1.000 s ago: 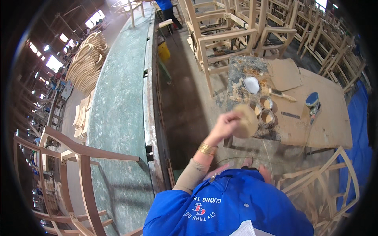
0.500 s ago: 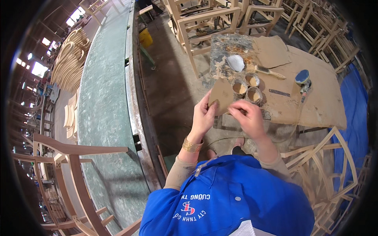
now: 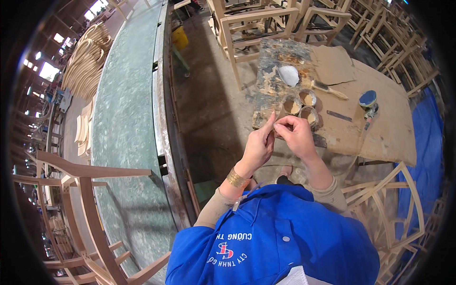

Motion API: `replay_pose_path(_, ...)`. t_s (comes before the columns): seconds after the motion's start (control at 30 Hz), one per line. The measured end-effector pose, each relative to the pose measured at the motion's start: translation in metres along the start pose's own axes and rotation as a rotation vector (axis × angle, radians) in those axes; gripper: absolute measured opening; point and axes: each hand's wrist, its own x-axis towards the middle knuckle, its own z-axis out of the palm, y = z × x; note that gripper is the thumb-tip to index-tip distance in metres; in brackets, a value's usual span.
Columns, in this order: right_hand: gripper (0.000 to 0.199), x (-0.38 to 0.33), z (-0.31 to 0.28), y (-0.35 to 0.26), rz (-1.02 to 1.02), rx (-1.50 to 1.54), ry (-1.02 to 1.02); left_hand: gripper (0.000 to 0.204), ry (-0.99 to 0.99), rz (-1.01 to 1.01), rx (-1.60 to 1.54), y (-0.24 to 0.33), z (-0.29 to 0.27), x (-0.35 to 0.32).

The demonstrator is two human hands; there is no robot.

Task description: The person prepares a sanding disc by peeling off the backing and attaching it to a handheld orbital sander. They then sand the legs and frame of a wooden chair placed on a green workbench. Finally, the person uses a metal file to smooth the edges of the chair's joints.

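My left hand (image 3: 259, 146), with a gold bracelet on its wrist, grips a thin flat brown sheet (image 3: 281, 112) that stands nearly edge-on. Its material is hard to make out. My right hand (image 3: 299, 137) is closed in a pinch at the sheet's near edge, with its fingertips close to my left fingers. Whether the pinch holds anything else is hidden. Just beyond the hands, three cups of tan paste, one of them a nearer cup (image 3: 309, 115), stand on a board-topped table (image 3: 389, 118).
On the table lie a brush (image 3: 329, 89), a dark metal strip (image 3: 339, 116), a white lump (image 3: 288, 75) and a round blue-padded sander (image 3: 367, 99). A long green-topped bench (image 3: 126, 114) runs along the left. Wooden chair frames (image 3: 256, 21) stand behind, with another frame (image 3: 90, 209) at near left.
The brown sheet has turned from showing its broad face to nearly edge-on. Both hands have shifted slightly right and come closer together.
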Motion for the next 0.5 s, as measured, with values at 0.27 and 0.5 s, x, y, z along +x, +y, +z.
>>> replay_pose_path(0.27, 0.011, 0.003, 0.001, 0.013, 0.001, 0.135, -0.028, 0.054, -0.07, -0.049, -0.285, -0.013, 0.002, 0.001)
replay_pose_path(0.5, 0.013, 0.005, -0.002, 0.013, 0.036, 0.068, -0.071, 0.058, -0.053, -0.022, -0.234, -0.018, 0.001, -0.002)
